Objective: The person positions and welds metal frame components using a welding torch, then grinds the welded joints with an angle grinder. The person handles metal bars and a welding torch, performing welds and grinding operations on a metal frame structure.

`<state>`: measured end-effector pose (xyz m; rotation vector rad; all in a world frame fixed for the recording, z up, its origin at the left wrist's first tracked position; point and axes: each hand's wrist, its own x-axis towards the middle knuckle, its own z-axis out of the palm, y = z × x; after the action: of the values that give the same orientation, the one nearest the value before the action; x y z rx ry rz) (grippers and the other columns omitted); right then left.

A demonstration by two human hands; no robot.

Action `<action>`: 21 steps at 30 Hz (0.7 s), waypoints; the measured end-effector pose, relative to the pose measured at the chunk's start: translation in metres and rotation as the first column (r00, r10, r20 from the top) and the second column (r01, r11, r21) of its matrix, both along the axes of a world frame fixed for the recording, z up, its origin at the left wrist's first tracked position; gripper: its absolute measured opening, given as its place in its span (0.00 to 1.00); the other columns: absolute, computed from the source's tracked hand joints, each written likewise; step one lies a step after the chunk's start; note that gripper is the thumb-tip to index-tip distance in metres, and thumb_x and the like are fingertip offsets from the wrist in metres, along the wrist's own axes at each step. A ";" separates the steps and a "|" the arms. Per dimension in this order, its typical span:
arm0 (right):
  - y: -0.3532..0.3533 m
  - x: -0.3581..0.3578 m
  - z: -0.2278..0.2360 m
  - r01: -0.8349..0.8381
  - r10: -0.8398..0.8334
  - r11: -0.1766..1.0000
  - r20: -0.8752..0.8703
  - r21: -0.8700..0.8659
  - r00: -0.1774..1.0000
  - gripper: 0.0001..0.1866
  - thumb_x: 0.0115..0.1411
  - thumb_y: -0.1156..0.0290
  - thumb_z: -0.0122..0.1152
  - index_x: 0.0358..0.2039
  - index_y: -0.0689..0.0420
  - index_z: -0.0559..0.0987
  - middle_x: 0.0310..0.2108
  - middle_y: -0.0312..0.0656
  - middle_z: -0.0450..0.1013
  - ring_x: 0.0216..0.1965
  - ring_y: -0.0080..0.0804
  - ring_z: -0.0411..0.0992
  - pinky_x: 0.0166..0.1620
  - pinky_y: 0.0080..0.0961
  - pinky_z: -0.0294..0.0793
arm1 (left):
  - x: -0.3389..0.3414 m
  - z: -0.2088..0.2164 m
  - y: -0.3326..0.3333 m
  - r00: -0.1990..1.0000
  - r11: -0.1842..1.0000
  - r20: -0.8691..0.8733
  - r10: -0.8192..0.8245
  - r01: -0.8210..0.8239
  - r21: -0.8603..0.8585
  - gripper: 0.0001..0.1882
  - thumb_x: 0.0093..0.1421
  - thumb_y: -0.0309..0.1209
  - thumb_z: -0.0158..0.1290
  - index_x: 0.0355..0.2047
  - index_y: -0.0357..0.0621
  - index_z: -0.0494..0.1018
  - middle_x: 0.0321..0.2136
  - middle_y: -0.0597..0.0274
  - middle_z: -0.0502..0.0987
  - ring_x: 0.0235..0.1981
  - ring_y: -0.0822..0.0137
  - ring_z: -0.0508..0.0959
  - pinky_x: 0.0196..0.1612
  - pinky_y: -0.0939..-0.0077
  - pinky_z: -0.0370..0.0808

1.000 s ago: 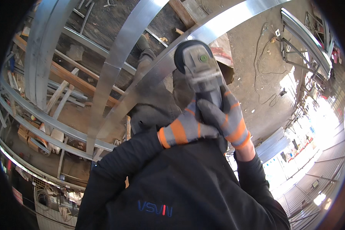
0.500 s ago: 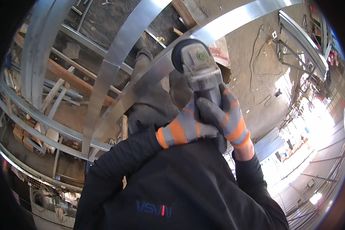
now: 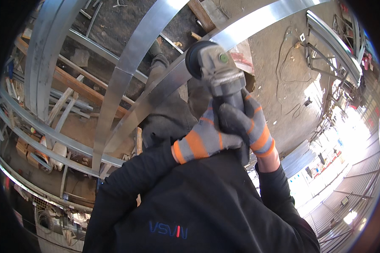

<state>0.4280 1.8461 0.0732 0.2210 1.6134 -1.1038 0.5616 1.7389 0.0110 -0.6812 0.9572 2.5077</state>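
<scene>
Both my hands, in grey and orange work gloves, are wrapped round the dark body of an angle grinder point(image 3: 222, 69). My left hand point(image 3: 204, 137) grips it from the left side, its fingers partly hidden behind the tool. On the right, my right hand point(image 3: 249, 124) closes round the same body, thumb across the top. The grinder's grey head points away from me, and its black disc point(image 3: 193, 59) is at or very near the edge of a shiny metal beam point(image 3: 164, 86). Whether disc and metal touch, I cannot tell.
Another metal strip point(image 3: 126, 55) crosses the beam at the left. Further left are upright profiles point(image 3: 46, 59), curved rails point(image 3: 63, 143) and timber pieces point(image 3: 76, 84). A cable point(image 3: 279, 76) lies on the floor at right, near a metal stack point(image 3: 333, 42).
The grinder has tilted slightly, its disc turning a little to the left and its rear end to the right. Both hands keep their grip.
</scene>
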 end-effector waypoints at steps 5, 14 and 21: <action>0.003 0.001 -0.007 -0.054 0.054 0.999 -0.071 0.004 0.996 0.35 0.69 0.67 0.75 0.70 0.69 0.73 0.58 0.48 0.81 0.59 0.30 0.79 0.59 0.33 0.82 | -0.005 0.004 0.000 0.999 0.990 0.017 0.027 -0.025 -0.138 0.53 0.54 0.28 0.78 0.75 0.41 0.58 0.65 0.51 0.75 0.63 0.58 0.80 0.64 0.61 0.80; 0.028 0.005 0.001 -0.074 0.073 0.993 -0.009 -0.091 0.997 0.34 0.68 0.71 0.75 0.71 0.66 0.72 0.57 0.43 0.80 0.57 0.25 0.78 0.60 0.29 0.81 | 0.040 0.014 -0.035 0.945 0.725 -0.136 -0.299 0.132 -0.675 0.48 0.57 0.37 0.77 0.73 0.38 0.64 0.62 0.43 0.77 0.60 0.47 0.81 0.64 0.50 0.78; 0.083 -0.011 0.037 0.250 -0.250 0.967 0.011 -0.038 0.968 0.22 0.68 0.74 0.67 0.60 0.65 0.76 0.41 0.43 0.83 0.38 0.30 0.83 0.45 0.30 0.85 | 0.041 -0.076 -0.069 0.935 -0.126 0.283 -0.213 0.261 -0.957 0.44 0.58 0.44 0.75 0.70 0.38 0.73 0.67 0.38 0.74 0.64 0.38 0.77 0.66 0.48 0.75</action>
<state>0.4171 1.9287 0.1103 0.4104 1.5872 -1.3241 0.6029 1.6696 -0.0650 -0.7292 2.6818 0.8912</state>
